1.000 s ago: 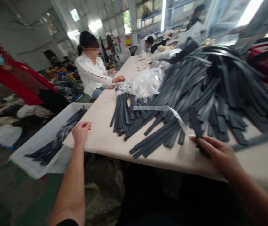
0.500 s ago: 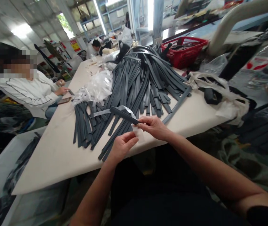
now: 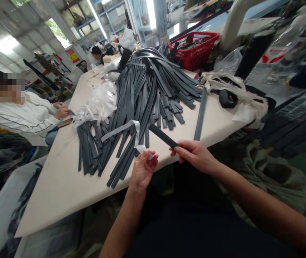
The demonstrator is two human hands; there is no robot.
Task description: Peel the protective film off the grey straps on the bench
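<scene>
My right hand is closed round one end of a dark grey strap, whose free end points up and left over the table's front edge. In my left hand, fingers curled, is a white translucent tape strip that bends upward and trails left across the pile. Beyond both hands spreads a big heap of grey straps. A single long strap lies apart at the right of the heap.
On the pale table, a mound of white strips lies left of the heap. A red basket stands at the back right, near a cream cloth bundle. A co-worker in a white jacket sits at the left edge.
My hands have moved apart. The white tape strip has come away from the strap and is now in my left hand, while the strap stays in my right. The view has shifted right.
</scene>
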